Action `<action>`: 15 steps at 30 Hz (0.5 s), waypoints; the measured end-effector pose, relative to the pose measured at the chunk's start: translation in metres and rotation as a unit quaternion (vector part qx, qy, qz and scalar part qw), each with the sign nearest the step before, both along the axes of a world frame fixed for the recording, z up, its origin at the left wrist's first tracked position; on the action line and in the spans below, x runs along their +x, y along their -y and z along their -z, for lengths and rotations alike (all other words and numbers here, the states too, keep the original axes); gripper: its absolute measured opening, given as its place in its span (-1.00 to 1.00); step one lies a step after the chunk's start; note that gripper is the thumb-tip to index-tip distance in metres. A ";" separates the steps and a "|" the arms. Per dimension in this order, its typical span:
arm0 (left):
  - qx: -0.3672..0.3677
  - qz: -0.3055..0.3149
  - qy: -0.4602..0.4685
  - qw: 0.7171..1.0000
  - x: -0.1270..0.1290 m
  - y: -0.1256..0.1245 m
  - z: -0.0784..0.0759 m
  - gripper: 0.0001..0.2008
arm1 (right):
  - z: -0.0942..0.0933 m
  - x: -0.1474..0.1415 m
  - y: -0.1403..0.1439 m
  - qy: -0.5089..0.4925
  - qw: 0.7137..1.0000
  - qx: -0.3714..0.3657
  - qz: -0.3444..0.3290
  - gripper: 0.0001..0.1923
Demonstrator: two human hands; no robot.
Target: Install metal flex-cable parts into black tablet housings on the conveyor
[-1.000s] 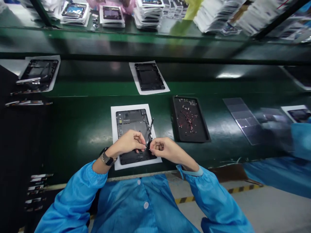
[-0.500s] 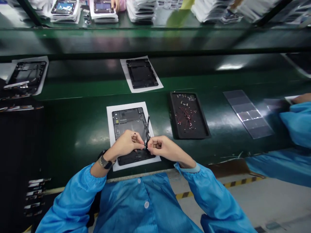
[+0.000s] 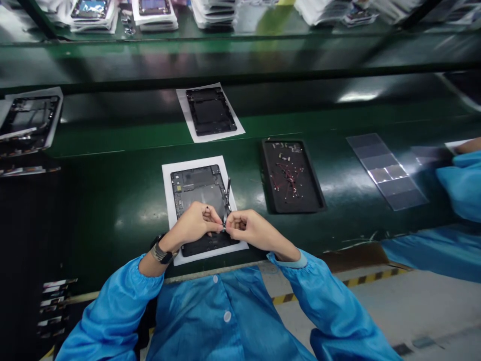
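At the far left, an open tablet shell on paper (image 3: 28,120) is lying on the green belt (image 3: 112,200). Nearer the person, a wristwatch (image 3: 161,251) is showing above the blue cuff. The left hand (image 3: 195,225) is curling over the lower half of a tablet frame (image 3: 195,193) that is sitting on a white sheet (image 3: 167,200) right in front of the person. Its fingertips are pinching the lower end of a thin black strip (image 3: 227,200), which is standing up over the frame's right edge. The right hand (image 3: 248,230) is meeting it from the other side, fingers clenched on the same end. Another frame (image 3: 210,110) is lying further back. To the right, a black tray (image 3: 291,175) of small parts is resting on the belt, then a clear sheet (image 3: 387,170). At the far right a neighbour's blue sleeve (image 3: 460,185) is reaching in.
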State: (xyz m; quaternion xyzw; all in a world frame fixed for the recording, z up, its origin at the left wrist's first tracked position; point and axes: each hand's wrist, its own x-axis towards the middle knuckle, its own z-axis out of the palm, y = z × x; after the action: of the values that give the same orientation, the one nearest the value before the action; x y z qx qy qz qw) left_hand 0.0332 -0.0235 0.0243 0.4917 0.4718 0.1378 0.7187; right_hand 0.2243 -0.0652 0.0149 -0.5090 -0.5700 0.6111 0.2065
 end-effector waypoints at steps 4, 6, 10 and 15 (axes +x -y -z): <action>0.009 -0.005 -0.021 1.000 0.000 0.000 -0.003 -0.86 | 0.001 -0.001 0.000 0.004 1.000 0.014 0.001 -0.90; 0.006 0.001 -0.015 1.000 0.000 0.000 -0.002 -0.86 | -0.001 0.001 -0.001 -0.004 1.000 0.009 -0.014 -0.86; 0.008 0.018 -0.006 1.000 0.001 0.000 0.003 -0.87 | -0.004 0.006 -0.001 -0.002 0.999 0.009 -0.040 -0.78; 0.002 0.002 0.001 1.000 0.003 0.002 0.003 -0.85 | -0.004 0.009 -0.001 0.000 0.999 0.026 -0.046 -0.76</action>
State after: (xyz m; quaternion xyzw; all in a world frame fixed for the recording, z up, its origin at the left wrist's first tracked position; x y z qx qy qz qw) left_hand 0.0357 -0.0258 0.0212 0.4935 0.4698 0.1378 0.7188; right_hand 0.2329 -0.0638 0.0189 -0.4769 -0.6085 0.6047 0.1913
